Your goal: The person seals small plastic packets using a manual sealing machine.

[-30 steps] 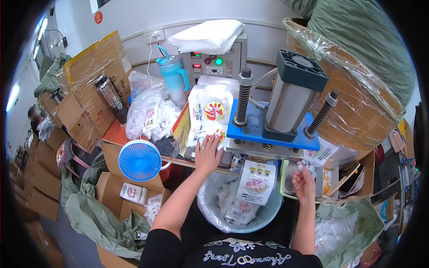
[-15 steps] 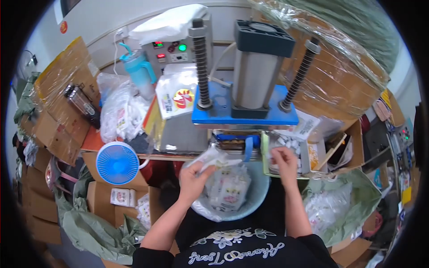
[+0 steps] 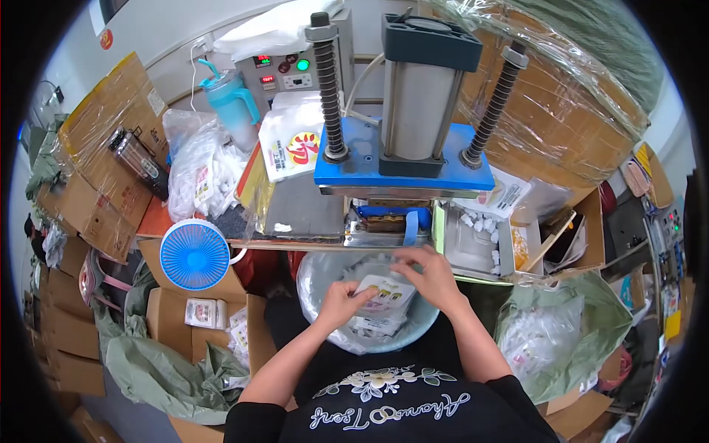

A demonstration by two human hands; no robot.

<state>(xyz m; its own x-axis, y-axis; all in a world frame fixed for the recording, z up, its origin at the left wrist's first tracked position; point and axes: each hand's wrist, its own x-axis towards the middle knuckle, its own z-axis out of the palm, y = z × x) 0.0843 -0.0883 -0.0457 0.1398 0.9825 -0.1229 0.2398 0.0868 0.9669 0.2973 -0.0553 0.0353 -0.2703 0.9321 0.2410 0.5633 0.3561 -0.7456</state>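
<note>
Both of my hands hold one printed white pouch (image 3: pixel 381 294) over a plastic-lined basin (image 3: pixel 314 275) full of similar pouches. My left hand (image 3: pixel 338 303) grips the pouch's left edge. My right hand (image 3: pixel 432 275) pinches its top right edge. Just beyond the basin stands a press machine with a blue plate (image 3: pixel 402 162), a grey cylinder (image 3: pixel 416 100) and two black springs. A stack of blank pouches (image 3: pixel 292 144) lies on the bench left of the press.
A tray of small white pieces (image 3: pixel 476 240) sits right of the press. A blue fan (image 3: pixel 195 255), a blue tumbler (image 3: pixel 230 103), a bag of white packets (image 3: pixel 196 173), wrapped cardboard boxes (image 3: pixel 111 125) and green sacks (image 3: pixel 170 362) crowd the left. Another sack of packets (image 3: pixel 550 336) lies right.
My left hand came from the bench stack down to the basin with a pouch. My right hand left the tray and joined it on the pouch. The view tilted down.
</note>
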